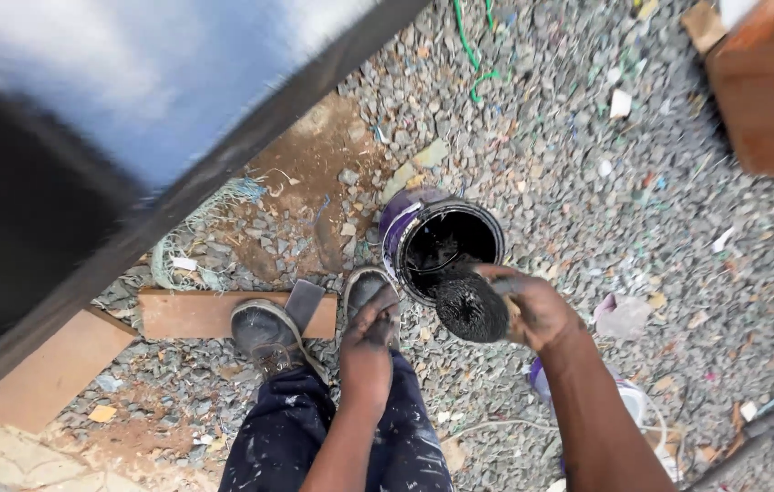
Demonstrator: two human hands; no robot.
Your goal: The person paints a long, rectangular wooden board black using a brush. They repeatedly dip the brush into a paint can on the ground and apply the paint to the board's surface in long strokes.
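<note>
Paint can [441,246] of black paint stands open on gravel [587,182] by the person's shoes [268,333]. Right hand [533,310] fingers grip a paint-loaded brush [471,308] at its rim. Left hand [367,351] hangs loosely curled, empty; a wooden board [191,314] lies nearby.

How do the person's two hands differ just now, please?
The right hand grips a brush loaded with black paint beside the open paint can; the left hand holds nothing and hangs over the shoes. The right hand sits nearer the can, the left nearer the knees. Both are smeared with dark paint.
</note>
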